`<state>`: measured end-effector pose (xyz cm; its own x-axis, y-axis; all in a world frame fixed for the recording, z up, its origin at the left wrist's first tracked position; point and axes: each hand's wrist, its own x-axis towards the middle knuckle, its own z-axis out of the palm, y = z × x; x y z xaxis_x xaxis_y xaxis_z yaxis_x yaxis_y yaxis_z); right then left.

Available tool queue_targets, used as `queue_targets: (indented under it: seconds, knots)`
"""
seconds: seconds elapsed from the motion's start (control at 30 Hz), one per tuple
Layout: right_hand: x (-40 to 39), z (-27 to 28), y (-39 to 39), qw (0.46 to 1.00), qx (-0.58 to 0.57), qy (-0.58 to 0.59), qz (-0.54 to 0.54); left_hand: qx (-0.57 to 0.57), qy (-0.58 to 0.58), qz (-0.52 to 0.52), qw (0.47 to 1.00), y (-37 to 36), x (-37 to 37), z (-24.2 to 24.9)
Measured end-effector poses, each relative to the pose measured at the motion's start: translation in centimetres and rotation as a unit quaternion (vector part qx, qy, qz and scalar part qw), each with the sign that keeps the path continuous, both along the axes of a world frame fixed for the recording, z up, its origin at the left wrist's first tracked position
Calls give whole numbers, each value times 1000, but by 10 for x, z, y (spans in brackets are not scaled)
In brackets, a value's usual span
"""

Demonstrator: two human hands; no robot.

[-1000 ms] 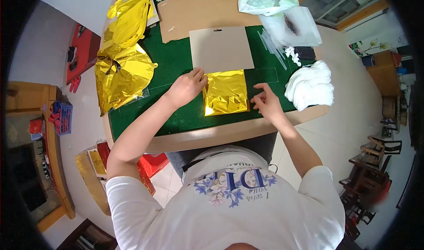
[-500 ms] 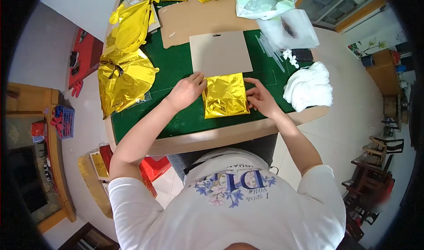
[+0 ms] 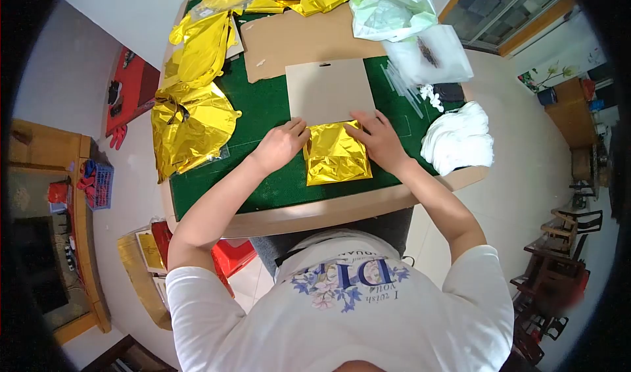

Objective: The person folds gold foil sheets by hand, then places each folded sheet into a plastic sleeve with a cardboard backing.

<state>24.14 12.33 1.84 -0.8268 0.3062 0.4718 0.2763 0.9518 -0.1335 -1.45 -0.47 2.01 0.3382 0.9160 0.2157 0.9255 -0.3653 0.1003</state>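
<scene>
A folded square of shiny gold foil point(image 3: 336, 158) lies flat on the green tabletop in front of me. Its top edge meets the lower edge of a stiff grey-beige card point(image 3: 328, 89) with a small slot. At the foil's upper left corner my left hand point(image 3: 282, 143) has its fingers closed in a pinch. My right hand point(image 3: 382, 140) rests over the upper right corner, fingers apart, with some touching the foil and others reaching onto the card.
Crumpled gold foil pieces point(image 3: 197, 125) line the left and back of the table. Brown cardboard point(image 3: 296, 40) lies behind the card. At the right are a plastic bag point(image 3: 394, 10), clear straws point(image 3: 402, 86), a black item point(image 3: 449, 93) and a stack of white sheets point(image 3: 458, 139).
My right hand has moved from the foil's right side up to its top right corner. The left hand stays by the upper left corner. The whole view has shifted slightly downward.
</scene>
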Motion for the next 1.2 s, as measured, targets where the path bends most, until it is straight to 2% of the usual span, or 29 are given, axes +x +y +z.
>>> queue_targets:
  seconds: [0.07, 0.13, 0.2, 0.27, 0.37, 0.63, 0.73, 0.83, 0.93, 1.1, 1.2]
  knots:
    - [2, -13, 5, 995, -63, -74, 32, 37, -11, -7, 999, 0, 1, 4]
    - [3, -14, 9, 994, -64, -80, 38, 75, -23, -13, 997, 1, 0, 7]
    - [3, -16, 13, 993, -66, -86, 45, -15, -107, 25, 994, 0, -2, 8]
    - [2, -17, 20, 986, -154, -39, 56, -14, -130, 31, 991, 0, -5, 4]
    - [-3, -12, 24, 980, -187, 15, 65, -18, -164, 36, 986, 0, -9, 1]
    - [-2, -9, 26, 980, -182, -2, 76, -7, -183, 52, 982, -9, -6, -3]
    - [-2, -8, 26, 979, -189, -16, 73, 20, -158, 11, 987, -13, -9, -4]
    - [-2, -8, 26, 979, -191, -21, 71, -16, -213, 50, 976, -13, -7, 0]
    - [-2, -10, 27, 979, -191, -22, 73, -13, -207, 45, 977, -13, -4, 5]
    - [-3, -10, 28, 978, -193, -17, 74, 54, -117, 41, 991, -13, 3, -5]
    - [-3, -12, 29, 979, -184, -5, 83, 61, -143, 67, 986, -12, 6, -18]
